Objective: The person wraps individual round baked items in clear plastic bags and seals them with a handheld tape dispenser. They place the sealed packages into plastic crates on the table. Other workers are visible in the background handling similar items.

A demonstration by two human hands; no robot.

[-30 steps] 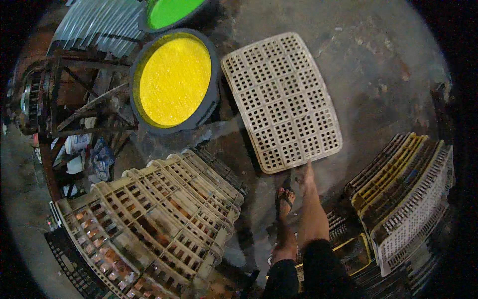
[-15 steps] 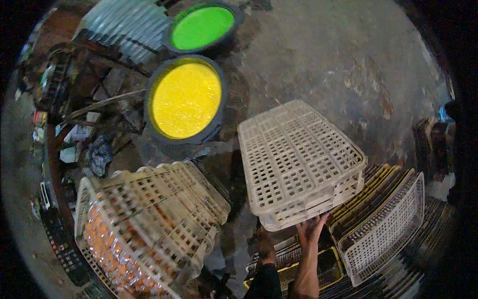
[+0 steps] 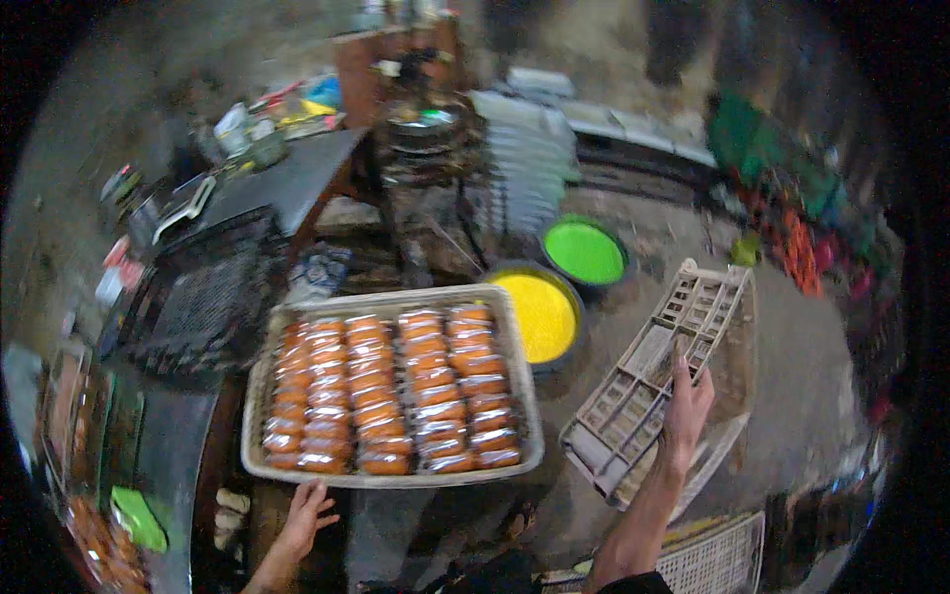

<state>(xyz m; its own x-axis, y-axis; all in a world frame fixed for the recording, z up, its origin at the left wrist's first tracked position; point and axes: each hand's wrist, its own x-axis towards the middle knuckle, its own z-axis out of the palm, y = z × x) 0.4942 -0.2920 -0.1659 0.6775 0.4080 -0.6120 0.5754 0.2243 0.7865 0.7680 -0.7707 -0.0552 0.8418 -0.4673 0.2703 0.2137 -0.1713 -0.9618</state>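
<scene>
A pale plastic crate (image 3: 520, 391) holds several rows of round orange-brown pieces in clear wrap (image 3: 368, 396). My left hand (image 3: 305, 515) is at its near rim, fingers apart and not wrapped round anything; whether the fingertips touch the rim I cannot tell. To the right, my right hand (image 3: 685, 401) grips the side of another pale slatted crate (image 3: 618, 396), which is tipped up on its side. Its inside is mostly turned away from view.
Behind the filled crate stand a yellow-filled tub (image 3: 539, 315) and a green-filled tub (image 3: 586, 250). A black mesh tray (image 3: 203, 297) lies on a dark table (image 3: 312, 178) at the left. More pale crates (image 3: 712, 559) are low at the right.
My view has swung left and up. The crate, earlier level with its slatted base up and my hands beneath it, is now tipped on its side in my right hand. My left hand is apart from it.
</scene>
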